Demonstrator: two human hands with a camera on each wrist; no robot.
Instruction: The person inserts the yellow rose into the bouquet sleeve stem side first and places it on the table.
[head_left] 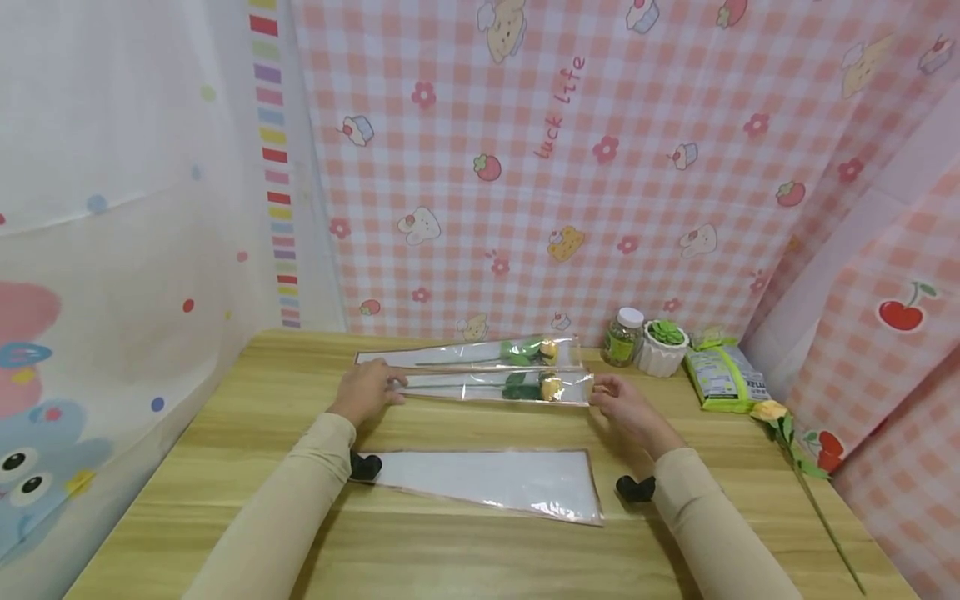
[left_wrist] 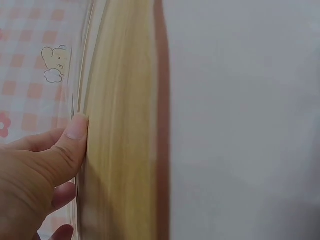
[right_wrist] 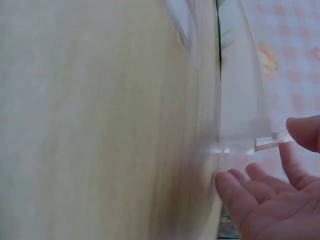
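Two roses sleeved | nearer sleeve pinched at its ends by left grip and right grip | loose rose, empty sleeve apparently left

The left grip pinches clear film (apparently plastic, edge-on).
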